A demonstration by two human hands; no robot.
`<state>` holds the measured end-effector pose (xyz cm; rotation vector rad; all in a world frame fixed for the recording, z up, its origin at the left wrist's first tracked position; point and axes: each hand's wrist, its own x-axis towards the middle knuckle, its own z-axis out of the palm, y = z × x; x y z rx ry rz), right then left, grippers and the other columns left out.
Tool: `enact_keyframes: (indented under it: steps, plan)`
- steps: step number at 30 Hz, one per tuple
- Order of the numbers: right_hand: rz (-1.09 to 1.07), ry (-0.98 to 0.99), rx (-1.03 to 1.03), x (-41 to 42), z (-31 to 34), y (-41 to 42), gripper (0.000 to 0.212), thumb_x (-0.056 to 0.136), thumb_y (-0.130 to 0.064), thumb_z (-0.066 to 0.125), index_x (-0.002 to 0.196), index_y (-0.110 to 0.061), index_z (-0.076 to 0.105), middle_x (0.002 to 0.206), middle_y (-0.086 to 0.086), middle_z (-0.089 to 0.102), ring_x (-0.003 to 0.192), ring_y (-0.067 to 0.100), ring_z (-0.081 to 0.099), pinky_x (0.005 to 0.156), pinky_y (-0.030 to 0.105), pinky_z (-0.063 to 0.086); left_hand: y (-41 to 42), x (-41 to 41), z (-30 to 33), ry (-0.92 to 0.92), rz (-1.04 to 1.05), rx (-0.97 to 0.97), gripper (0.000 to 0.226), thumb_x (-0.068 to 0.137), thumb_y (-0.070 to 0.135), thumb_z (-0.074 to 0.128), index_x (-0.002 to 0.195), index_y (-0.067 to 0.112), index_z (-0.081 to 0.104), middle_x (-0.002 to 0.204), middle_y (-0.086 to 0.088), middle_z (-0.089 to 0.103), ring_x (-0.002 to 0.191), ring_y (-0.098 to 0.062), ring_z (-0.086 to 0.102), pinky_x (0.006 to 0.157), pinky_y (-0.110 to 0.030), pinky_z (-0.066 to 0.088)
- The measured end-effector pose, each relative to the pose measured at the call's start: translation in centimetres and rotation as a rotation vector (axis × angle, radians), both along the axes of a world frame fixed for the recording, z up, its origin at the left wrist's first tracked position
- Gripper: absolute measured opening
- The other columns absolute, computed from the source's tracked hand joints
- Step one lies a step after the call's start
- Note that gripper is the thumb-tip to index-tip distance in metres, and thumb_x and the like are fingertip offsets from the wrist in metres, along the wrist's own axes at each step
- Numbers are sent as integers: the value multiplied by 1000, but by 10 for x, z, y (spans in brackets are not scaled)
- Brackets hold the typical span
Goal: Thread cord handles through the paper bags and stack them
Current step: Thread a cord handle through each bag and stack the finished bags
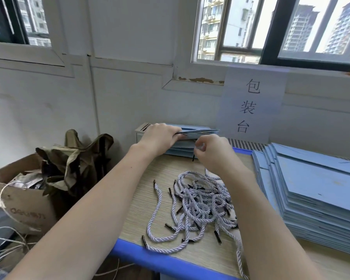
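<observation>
Nearest you, your two forearms frame the loose pile of cords (200, 207), a tangle of pale twisted lengths with dark tips lying on the wooden table (141, 199) below both hands. Beyond it your left hand (160, 138) is clamped on the paper bag (198, 132), thumb and fingers curled round its near edge, so the flat blue bag is held edge-on toward you. Just to the right of that grip, your right hand (212, 152) pinches one cord (198, 147) close to its end, and a dark tip hangs just beneath the fingers. By the look of it you are in the threading step, bringing the cord end up to a hole in the bag; next you need to line the tip up with that hole and push it through while the left hand keeps the bag steady. Under the held bag, directly below your left grip, sits a short stack of bags (178, 151), likely the finished ones. Well off to the right of your right hand lies a taller pile of flat bags (315, 190), cut off by the frame edge. You cannot see the hole itself: the bag is edge-on, and your fingers hide where the cord meets it.
</observation>
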<state>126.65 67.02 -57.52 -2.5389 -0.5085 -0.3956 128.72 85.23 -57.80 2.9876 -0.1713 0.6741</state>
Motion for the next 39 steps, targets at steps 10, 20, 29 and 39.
enact_keyframes:
  steps: [10, 20, 29, 39]
  plan:
    - [17, -121, -128, 1, -19, 16, 38, 95, -12, 47, 131, -15, 62, 120, 6, 51, 104, 32, 56, 83, 39, 51, -2, -4, 8, 13, 25, 1, 39, 102, 53, 38, 117, 30, 65, 108, -7, 70, 103, -32, 61, 84, -37, 43]
    - [-39, 70, -303, 0, -19, 16, 49, 95, -26, 45, 144, -28, 42, 128, 10, 61, 116, 32, 56, 78, 35, 45, -2, -5, 6, 41, 32, 17, 40, 101, 57, 39, 117, 31, 65, 112, -5, 69, 109, -30, 60, 84, -36, 41]
    - [-31, 90, -270, -5, -8, 5, 54, 94, -24, 46, 147, -35, 43, 127, 8, 62, 111, 29, 59, 82, 34, 48, -3, -6, 5, 48, 28, 14, 40, 100, 57, 39, 114, 29, 64, 109, -5, 69, 108, -29, 60, 82, -36, 40]
    - [41, 232, -249, -17, 6, 0, 44, 94, -21, 47, 136, -33, 57, 99, 2, 72, 89, 20, 65, 79, 31, 53, 1, -12, 0, 158, 19, -99, 51, 89, 66, 54, 130, 36, 57, 129, -3, 61, 126, -24, 47, 95, -38, 37]
